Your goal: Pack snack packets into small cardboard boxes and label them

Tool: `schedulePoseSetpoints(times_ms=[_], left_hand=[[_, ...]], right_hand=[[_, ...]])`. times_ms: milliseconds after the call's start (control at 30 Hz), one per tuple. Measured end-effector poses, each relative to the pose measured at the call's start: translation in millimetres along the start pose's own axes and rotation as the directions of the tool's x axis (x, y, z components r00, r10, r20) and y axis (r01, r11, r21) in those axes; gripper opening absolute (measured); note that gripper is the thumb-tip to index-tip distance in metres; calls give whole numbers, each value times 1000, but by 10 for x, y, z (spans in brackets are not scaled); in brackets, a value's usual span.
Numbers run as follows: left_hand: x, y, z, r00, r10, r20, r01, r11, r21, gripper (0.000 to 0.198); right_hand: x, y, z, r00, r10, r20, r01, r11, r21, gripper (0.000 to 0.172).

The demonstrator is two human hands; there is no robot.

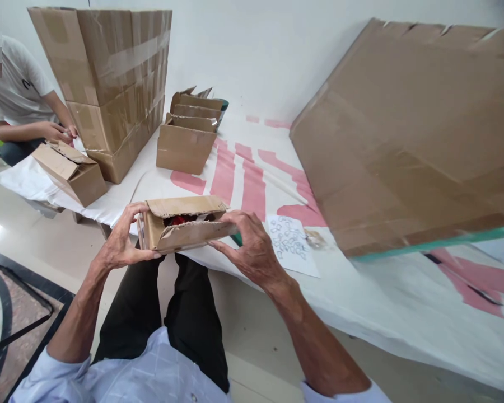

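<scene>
Between my two hands is a small brown cardboard box (185, 238), at the front edge of the cloth-covered table. Its top flaps stand partly apart, and something red shows through the gap; what it is I cannot make out. My left hand (126, 238) grips the box's left end, thumb low and fingers over the top corner. At the other end my right hand (250, 246) clasps the box, with the thumb along the near side and fingers over the flap. A paper sheet (292, 243) with small drawn or stuck shapes lies to the right of my right hand.
Stacked taped cartons (113, 84) rise at the back left. Several open small boxes (189, 140) stand beyond my hands. A large cardboard panel or carton (420, 134) fills the right. At far left, a person in a white shirt (21, 84) sits near another small box (73, 173).
</scene>
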State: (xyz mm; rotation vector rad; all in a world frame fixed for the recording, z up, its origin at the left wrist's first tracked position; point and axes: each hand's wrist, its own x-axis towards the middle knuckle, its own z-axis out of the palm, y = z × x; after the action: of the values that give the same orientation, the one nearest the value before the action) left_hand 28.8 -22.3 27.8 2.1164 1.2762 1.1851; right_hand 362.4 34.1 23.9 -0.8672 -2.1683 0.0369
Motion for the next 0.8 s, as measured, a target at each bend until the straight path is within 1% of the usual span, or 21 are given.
schedulePoseSetpoints(times_ms=[100,233,333,433,467,533,600,633,700,800], left_hand=[[-17,-27,43,1000,5,-3,-5,1000,0,110],[-26,-82,98,1000,21,7,-21,999,24,125],[1,-105,148,999,24,36,-24,1000,-8,127],[62,-62,223,999,36,8,-36,999,-37,126],[87,-28,249,999,33,-2,-33,999,-33,126],[138,71,293,1000,17,-6,-17,1000,-1,128],[196,200,323,1000,-7,2,7,999,47,129],[227,269,336,1000,-19,3,19,997,70,128],[295,404,364,999,-34,-2,34,993,116,126],[389,561,438,1000,-28,-15,30,985,167,123]], right_hand=[[11,40,9,999,50,6,-50,999,5,33],[-15,200,-5,982,187,-14,-187,982,38,33],[-18,337,-26,969,245,-2,-245,967,67,30],[44,373,-76,972,235,10,-236,970,65,28],[80,347,-108,974,225,-12,-224,973,55,29],[169,228,-202,976,196,-96,-194,981,22,30],[268,30,-316,974,152,-169,-159,987,-32,28],[317,-88,-367,976,123,-179,-136,989,-64,26],[410,-327,-426,989,50,-141,-68,990,-120,22],[529,-580,-372,994,-104,-42,97,985,-144,20]])
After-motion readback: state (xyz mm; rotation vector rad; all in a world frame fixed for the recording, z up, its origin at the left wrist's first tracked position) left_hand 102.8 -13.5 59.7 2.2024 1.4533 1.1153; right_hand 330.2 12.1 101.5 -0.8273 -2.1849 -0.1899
